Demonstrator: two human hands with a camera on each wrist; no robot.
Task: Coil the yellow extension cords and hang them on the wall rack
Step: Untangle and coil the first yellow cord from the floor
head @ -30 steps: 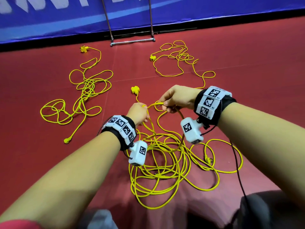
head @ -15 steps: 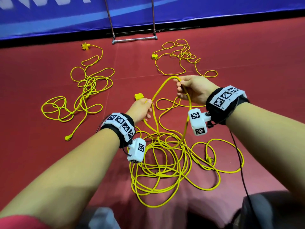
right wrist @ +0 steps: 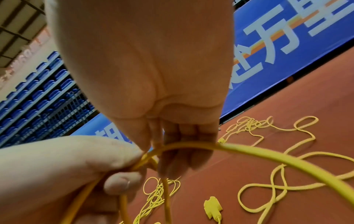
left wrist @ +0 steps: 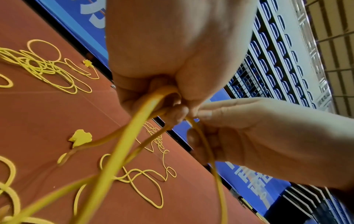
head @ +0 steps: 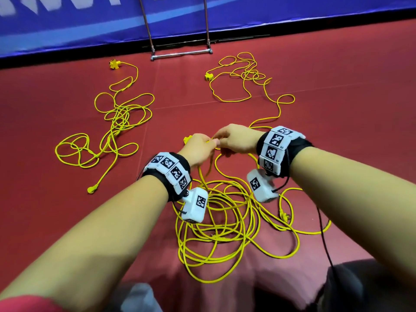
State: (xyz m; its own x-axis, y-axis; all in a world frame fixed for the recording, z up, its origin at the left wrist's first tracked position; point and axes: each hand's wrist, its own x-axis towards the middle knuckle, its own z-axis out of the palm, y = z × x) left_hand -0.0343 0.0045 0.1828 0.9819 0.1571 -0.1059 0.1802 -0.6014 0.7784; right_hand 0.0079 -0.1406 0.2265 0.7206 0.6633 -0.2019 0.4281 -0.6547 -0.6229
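A tangled yellow extension cord [head: 220, 221] lies on the red floor just below my hands. My left hand [head: 198, 149] grips a few strands of it, seen looping out of its fist in the left wrist view as the cord [left wrist: 138, 121]. My right hand [head: 236, 138] meets the left and pinches the same cord [right wrist: 249, 153], which arcs away to the right. The cord's yellow socket block [head: 187, 138] peeks out beside the left hand. Two more yellow cords lie farther off: one at the left [head: 117, 122], one at the back right [head: 243, 73].
A metal rack's foot bar [head: 181, 55] and two uprights stand at the back against a blue banner wall [head: 292, 21]. The left cord's plug [head: 91, 189] lies on the floor. My knees show at the bottom edge. Bare red floor spreads to the right.
My right hand, which had lifted a loop of cord up and to the right, has come back to the left hand and brought that loop into its grip.
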